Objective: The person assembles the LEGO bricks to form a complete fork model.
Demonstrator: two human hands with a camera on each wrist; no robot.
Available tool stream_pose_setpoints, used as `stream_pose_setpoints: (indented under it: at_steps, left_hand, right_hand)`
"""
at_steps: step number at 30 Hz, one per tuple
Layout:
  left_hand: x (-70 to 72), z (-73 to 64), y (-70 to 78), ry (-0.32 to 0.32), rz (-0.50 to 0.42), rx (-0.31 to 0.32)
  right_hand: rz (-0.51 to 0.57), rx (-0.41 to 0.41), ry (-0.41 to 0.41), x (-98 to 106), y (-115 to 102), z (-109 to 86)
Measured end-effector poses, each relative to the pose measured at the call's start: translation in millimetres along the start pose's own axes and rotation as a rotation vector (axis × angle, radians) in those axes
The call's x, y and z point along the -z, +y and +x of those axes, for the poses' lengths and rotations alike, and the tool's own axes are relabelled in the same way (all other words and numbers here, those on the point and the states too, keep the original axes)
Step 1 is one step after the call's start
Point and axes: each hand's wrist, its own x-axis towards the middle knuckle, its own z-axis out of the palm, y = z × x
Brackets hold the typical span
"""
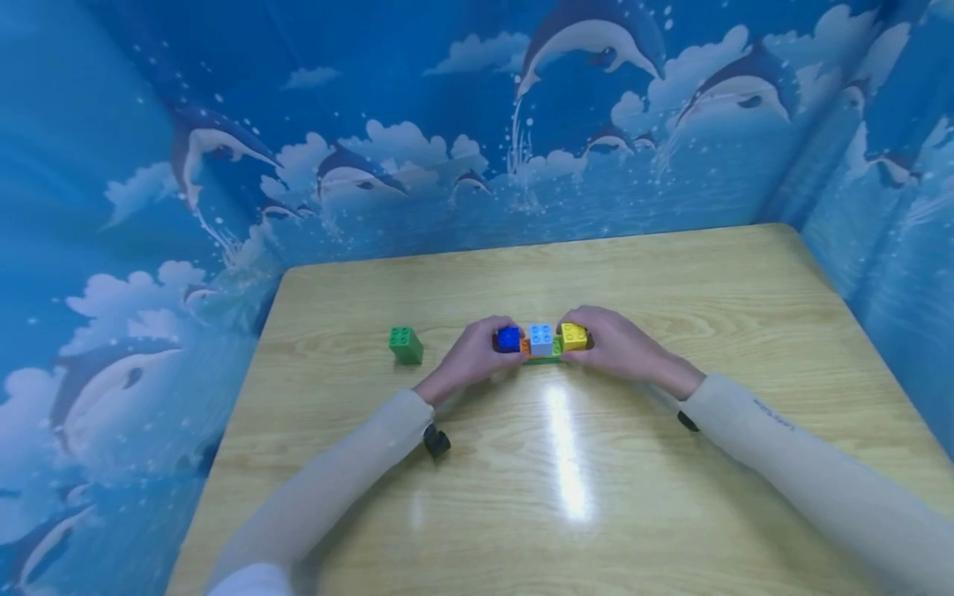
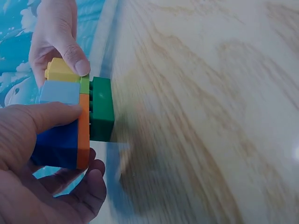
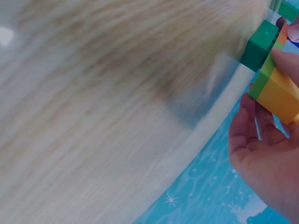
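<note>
Both hands hold a small build of toy building blocks from its two ends, over the wooden table. My left hand (image 1: 477, 354) grips the left end, thumb and fingers about the dark blue block (image 2: 57, 143) and the orange block (image 2: 83, 133) under it. The right end is pinched by my right hand (image 1: 617, 346), at the yellow block (image 3: 279, 95) and the light green block (image 3: 264, 74) beneath. A light blue block (image 1: 540, 340) sits in the middle on top. Below the orange and light green blocks is a dark green block (image 2: 102, 109).
Left of the hands, a green block (image 1: 407, 346) stands apart on the wooden table (image 1: 507, 472). A blue dolphin-print curtain (image 1: 417, 199) rises behind the table and along its sides.
</note>
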Motion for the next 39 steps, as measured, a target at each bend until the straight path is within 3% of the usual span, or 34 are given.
stream_pose_setpoints:
  at_steps: [12, 19, 29, 34, 39]
  left_hand:
    - [0.9, 3.8, 0.8, -0.032, 0.149, -0.124]
    - [0.1, 3.9, -0.9, -0.049, 0.191, -0.085]
    - [4.5, 3.7, 2.8, -0.058, 0.189, -0.085]
    - [0.8, 3.9, 7.8, -0.062, 0.109, -0.18]
    - [-3.0, 5.3, 14.8, 0.009, 0.031, -0.248]
  right_hand:
    - [-0.002, -0.021, -0.027, 0, -4, 4.2]
    - [-0.023, -0.015, -0.054, 0, -5, 5.2]
    - [-0.05, 0.001, -0.091, 4, -6, 11.6]
    - [-0.118, 0.018, -0.107, 4, -6, 11.6]
    - [-0.113, 0.016, -0.052, 3, -8, 5.5]
